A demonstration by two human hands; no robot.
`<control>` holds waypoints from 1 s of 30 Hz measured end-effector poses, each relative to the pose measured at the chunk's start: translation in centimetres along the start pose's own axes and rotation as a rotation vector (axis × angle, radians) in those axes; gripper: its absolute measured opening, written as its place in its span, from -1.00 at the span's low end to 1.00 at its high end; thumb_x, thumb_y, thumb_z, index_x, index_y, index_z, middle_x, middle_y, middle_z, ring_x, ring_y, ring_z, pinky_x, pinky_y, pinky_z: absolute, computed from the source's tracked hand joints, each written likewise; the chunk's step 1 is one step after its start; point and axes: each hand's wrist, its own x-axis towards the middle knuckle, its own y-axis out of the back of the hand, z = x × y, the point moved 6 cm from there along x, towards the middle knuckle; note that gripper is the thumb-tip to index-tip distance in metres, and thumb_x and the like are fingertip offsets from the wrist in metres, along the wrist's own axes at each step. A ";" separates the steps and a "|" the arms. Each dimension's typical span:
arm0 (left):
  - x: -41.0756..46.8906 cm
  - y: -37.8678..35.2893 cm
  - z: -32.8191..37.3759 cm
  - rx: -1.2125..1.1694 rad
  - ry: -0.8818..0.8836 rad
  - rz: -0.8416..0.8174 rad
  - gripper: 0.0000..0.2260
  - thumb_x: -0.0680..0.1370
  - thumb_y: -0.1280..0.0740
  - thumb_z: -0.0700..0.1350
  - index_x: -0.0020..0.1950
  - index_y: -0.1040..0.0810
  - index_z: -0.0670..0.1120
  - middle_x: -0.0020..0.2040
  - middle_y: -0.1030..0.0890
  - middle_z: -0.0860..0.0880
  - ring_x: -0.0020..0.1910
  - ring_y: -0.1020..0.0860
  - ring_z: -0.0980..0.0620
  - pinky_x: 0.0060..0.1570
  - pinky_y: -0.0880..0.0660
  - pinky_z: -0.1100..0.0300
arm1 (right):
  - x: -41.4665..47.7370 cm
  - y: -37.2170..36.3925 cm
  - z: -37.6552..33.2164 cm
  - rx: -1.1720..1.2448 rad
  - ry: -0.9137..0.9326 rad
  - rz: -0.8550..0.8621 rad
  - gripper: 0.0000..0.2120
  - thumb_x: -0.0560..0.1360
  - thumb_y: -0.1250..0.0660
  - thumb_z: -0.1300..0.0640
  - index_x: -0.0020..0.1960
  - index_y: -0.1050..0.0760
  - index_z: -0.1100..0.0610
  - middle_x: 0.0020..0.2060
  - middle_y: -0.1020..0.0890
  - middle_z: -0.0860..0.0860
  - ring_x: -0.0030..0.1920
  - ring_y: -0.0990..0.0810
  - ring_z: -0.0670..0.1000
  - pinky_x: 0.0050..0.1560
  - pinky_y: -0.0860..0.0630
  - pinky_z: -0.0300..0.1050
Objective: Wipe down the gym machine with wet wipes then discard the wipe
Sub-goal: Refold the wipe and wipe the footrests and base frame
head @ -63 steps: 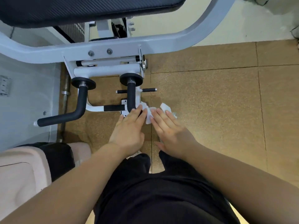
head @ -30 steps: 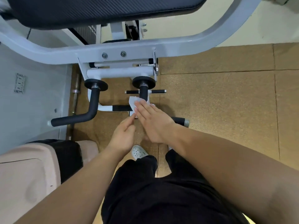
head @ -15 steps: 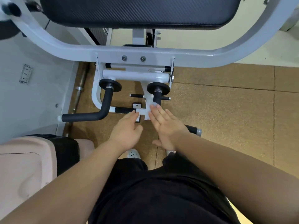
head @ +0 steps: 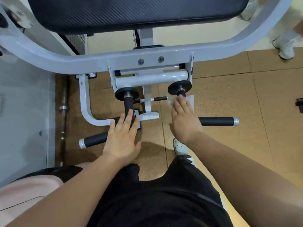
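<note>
The wipe (head: 190, 99) is pressed flat on the right handle (head: 181, 93) under open right-hand fingers (head: 180, 105), probably unpinched, so it could be dropped. The left hand (head: 122, 138) is spread, holding nothing, on the left handle (head: 128, 106).

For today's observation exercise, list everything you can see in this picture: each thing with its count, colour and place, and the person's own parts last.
Seat pad: one, black, top.
Machine frame: one, pale grey, curving across the upper part.
Handles: two, black foam; left handle centre, right handle at right.
Round discs: two, black, above the handles.
Wet wipe: one, white, under the right fingers.
Barbell: one, metal, on the floor at left.
Floor: brown tiles.
Bystander's shoe: white, top right.
Shoe: one, white, below the right hand.
Trousers: black, bottom.
Left hand: on the left handle.
Right hand: pressing the wipe.
</note>
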 end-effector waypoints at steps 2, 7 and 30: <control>-0.7 0.3 0.0 -0.023 -0.110 0.096 -0.36 0.57 -0.30 0.06 0.61 -0.23 -0.06 0.65 -0.10 -0.13 0.62 -0.08 -0.16 0.57 -0.03 -0.20 | -0.7 -0.8 -2.0 0.045 0.048 0.125 -0.35 0.68 -0.13 0.04 0.63 0.03 0.29 0.64 -0.02 0.25 0.65 0.08 0.23 0.62 0.18 0.16; -2.7 -1.6 2.0 -0.142 -0.498 0.339 -0.77 0.46 -0.32 -0.14 0.08 -0.64 -0.10 0.05 -0.61 -0.08 -0.05 -0.53 -0.11 -0.07 -0.44 -0.02 | -1.3 -3.0 -4.7 0.141 0.135 0.301 -0.29 0.53 -0.38 0.09 0.57 -0.23 0.35 0.59 -0.22 0.27 0.61 -0.18 0.24 0.59 -0.08 0.15; 28.1 -16.8 -5.3 -0.069 -0.098 0.528 -0.33 0.57 -0.31 -0.12 0.64 -0.11 -0.13 0.63 -0.17 -0.15 0.55 -0.25 -0.17 0.52 -0.21 -0.05 | 23.6 -16.8 1.3 0.265 0.523 0.986 -0.32 0.51 -0.40 0.21 0.53 -0.26 0.43 0.54 -0.28 0.35 0.58 -0.21 0.36 0.55 -0.22 0.30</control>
